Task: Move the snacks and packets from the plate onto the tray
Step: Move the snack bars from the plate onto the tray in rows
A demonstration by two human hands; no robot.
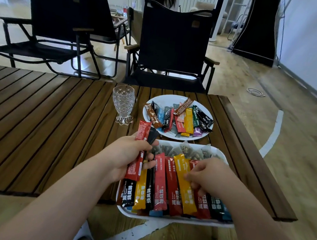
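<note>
Left hand (128, 156) grips a red stick packet (142, 132) and a black stick packet (153, 136) above the left end of the white rectangular tray (162, 218). Right hand (210, 176) pinches, fingers curled, a yellow stick packet (187, 192) lying in the tray's row. Beyond, a round white plate (168, 99) holds mixed packets, with a textured clear glass goblet (123, 104) just beside it on the slatted wooden worktop (44, 126). Packets carry white Chinese lettering, too blurred to read.
</note>
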